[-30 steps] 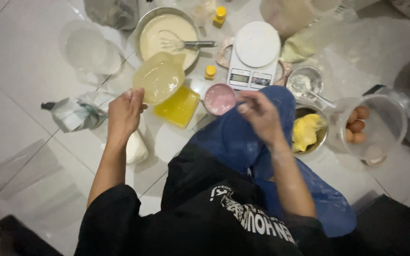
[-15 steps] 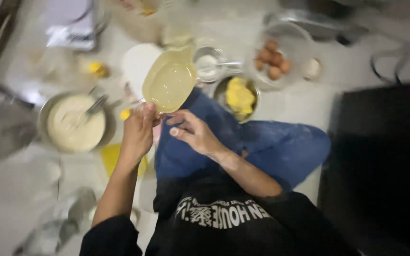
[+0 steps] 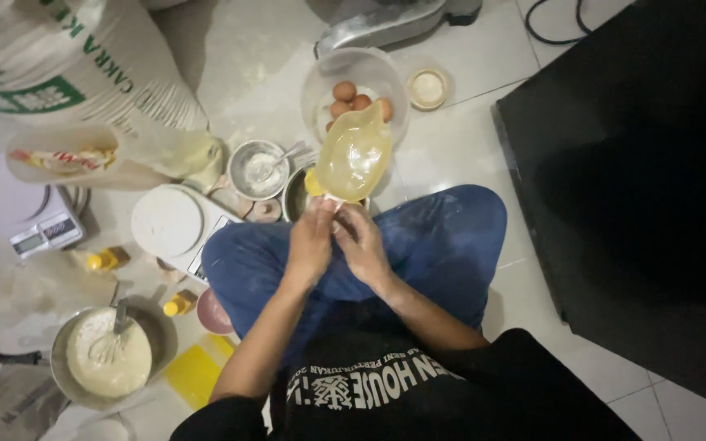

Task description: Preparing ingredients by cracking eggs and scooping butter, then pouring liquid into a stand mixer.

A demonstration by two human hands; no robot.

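Right now I have both hands, left hand (image 3: 310, 245) and right hand (image 3: 363, 241), pinched on the translucent scoop (image 3: 354, 155) above the eggs bowl (image 3: 320, 90); tilting could spill residue onto my knee (image 3: 451, 237).

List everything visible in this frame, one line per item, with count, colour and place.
translucent jug: 1, yellowish, held up over the knees
bowl of eggs: 1, clear, brown eggs, behind the jug
small round dish: 1, pale, right of the eggs
metal cup with spoon: 1, silver, white powder
kitchen scale: 1, white, by the left knee
batter bowl with whisk: 1, metal, cream batter, lower left
sack: 1, white and green, upper left
left hand: grip at jug base
right hand: grip at jug base
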